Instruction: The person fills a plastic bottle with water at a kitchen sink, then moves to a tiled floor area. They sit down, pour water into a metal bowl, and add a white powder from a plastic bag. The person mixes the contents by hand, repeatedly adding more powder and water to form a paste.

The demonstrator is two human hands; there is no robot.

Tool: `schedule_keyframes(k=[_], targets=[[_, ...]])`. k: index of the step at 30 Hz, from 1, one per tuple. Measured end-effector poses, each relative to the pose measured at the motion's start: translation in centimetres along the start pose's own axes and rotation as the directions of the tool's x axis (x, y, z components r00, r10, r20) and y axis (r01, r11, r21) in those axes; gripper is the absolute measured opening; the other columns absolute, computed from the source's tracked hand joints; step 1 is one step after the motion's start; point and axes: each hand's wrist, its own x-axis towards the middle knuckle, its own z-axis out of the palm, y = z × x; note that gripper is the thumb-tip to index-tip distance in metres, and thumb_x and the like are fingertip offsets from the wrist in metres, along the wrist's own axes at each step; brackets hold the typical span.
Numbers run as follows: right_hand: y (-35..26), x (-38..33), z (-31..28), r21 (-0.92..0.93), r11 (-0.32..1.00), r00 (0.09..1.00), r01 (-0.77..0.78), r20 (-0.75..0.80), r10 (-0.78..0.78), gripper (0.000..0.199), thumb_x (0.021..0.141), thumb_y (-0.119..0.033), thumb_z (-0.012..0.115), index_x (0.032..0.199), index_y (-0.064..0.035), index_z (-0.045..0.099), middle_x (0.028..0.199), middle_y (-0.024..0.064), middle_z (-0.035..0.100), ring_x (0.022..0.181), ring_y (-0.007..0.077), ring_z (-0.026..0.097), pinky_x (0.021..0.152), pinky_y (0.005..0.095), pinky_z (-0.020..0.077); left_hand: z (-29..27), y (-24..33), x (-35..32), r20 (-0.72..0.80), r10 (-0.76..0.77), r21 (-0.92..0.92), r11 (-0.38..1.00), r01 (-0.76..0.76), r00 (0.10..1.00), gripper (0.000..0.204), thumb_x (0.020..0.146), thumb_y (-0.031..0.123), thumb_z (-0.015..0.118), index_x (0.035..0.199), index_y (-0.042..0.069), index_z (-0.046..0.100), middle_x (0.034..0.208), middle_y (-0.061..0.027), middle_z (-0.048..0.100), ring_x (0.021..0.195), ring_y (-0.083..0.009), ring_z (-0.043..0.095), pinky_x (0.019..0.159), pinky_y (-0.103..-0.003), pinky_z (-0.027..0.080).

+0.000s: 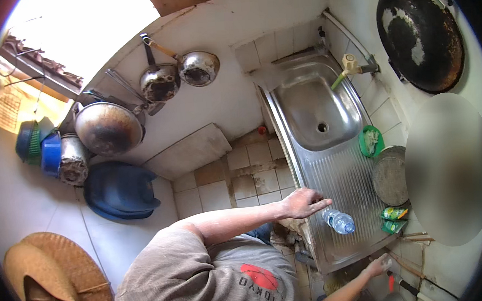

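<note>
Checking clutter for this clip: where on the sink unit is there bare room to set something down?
Free: the ribbed drainboard between basin and bottle, and the basin itself. Crowded: the right edge, with green dish, round lid and packets. Left hand rests at the drainboard's front edge.

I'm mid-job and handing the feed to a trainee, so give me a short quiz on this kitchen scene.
1. True or false: the plastic bottle stands upright inside the basin of the sink.
2. Where is the green bowl? A) on the floor tiles; B) at the sink's right edge, by the wall; C) on the straw hat.
3. Is the left hand open or clenched?

Key:
1. False. The bottle lies on its side on the ribbed drainboard.
2. B.
3. Open, with the fingers stretched out toward the bottle but not on it.
</note>
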Motion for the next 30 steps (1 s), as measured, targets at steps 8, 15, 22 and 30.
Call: schedule_keyframes(k=[8,15,22,30], targets=[[-16.0,-24.4,3.6,0.073,0.83,0.682,0.553,0.533,-0.501,0.076,0.092,-0.029,0.076,0.149,0.0042,0.039,0.141,0.0265,0.051,0.132,0.0386,0.052,0.111,0.047,0.0424,4.4,7.7,4.1,-0.241,0.548,0.1,0.835,-0.541,0.801,0.038,0.099,0.044,0.066,0.094,0.007,0.064,0.068,-0.0154,0.063,0.068,-0.0372,0.068,0.061,-0.047,0.054],[-15.4,-28.6,10.3,0.264,0.922,0.736,0.281,0.557,-0.384,0.065,0.09,-0.026,0.077,0.139,0.0032,0.047,0.132,0.0207,0.057,0.128,0.0338,0.056,0.104,0.0455,0.046,7.4,6.8,3.2,0.071,0.544,0.237,0.805,-0.544,0.836,0.043,0.101,0.049,0.058,0.094,0.008,0.064,0.073,-0.0184,0.065,0.073,-0.0414,0.068,0.065,-0.052,0.054],[-11.5,-26.7,10.7,0.371,0.81,0.698,0.455,0.417,-0.582,0.041,0.095,-0.021,0.069,0.13,-0.0045,0.055,0.124,0.0128,0.062,0.119,0.0319,0.06,0.098,0.0446,0.0488,11.4,6.6,5.8,0.285,0.759,0.16,0.564,-0.81,0.585,0.033,0.096,0.028,0.052,0.113,0.004,0.067,0.093,-0.0224,0.071,0.087,-0.0414,0.071,0.072,-0.05,0.056],[-10.0,-33.2,-5.3,0.192,0.892,0.91,0.41,-0.015,-0.415,0.077,0.07,-0.027,0.093,0.133,-0.0104,0.053,0.125,0.0165,0.063,0.119,0.0383,0.059,0.1,0.0509,0.0459,19.7,11.3,-3.1,0.679,0.713,-0.152,0.371,-0.916,0.176,0.028,0.092,0.007,0.064,0.119,0.003,0.068,0.109,-0.0199,0.073,0.098,-0.0374,0.072,0.085,-0.046,0.058]])
